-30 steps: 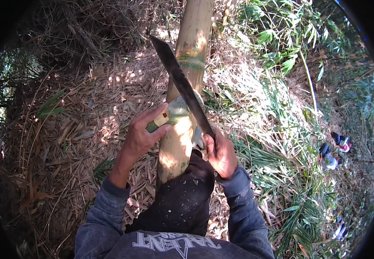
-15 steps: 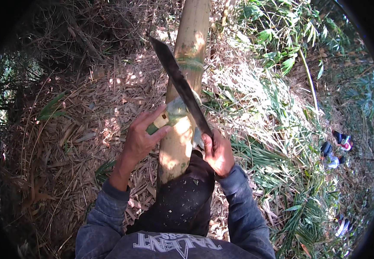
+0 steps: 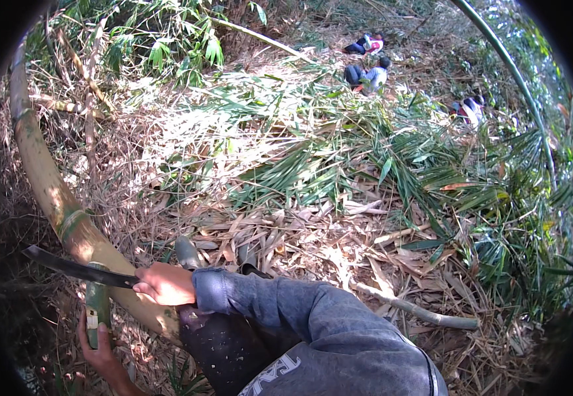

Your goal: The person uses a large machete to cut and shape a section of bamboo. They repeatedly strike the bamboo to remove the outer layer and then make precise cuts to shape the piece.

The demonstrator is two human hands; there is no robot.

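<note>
Leftward, right hand [image 3: 165,284] points machete [image 3: 65,265]; left hand [image 3: 103,358], lower, clasps bamboo piece [image 3: 97,301].

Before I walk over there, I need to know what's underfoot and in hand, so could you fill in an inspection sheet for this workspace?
Surface: ground strewn with dry leaves.
Job's things: long dark blade, passing in front of the upper part of a green bamboo piece; contact unclear.
Clutter: green fronds and a loose stick.
Hands: right hand grips the blade's near end; left hand holds the piece low down.
Cables: nothing seen.
Surroundings: thick bamboo pole slanting behind the piece; other people farther off.
</note>
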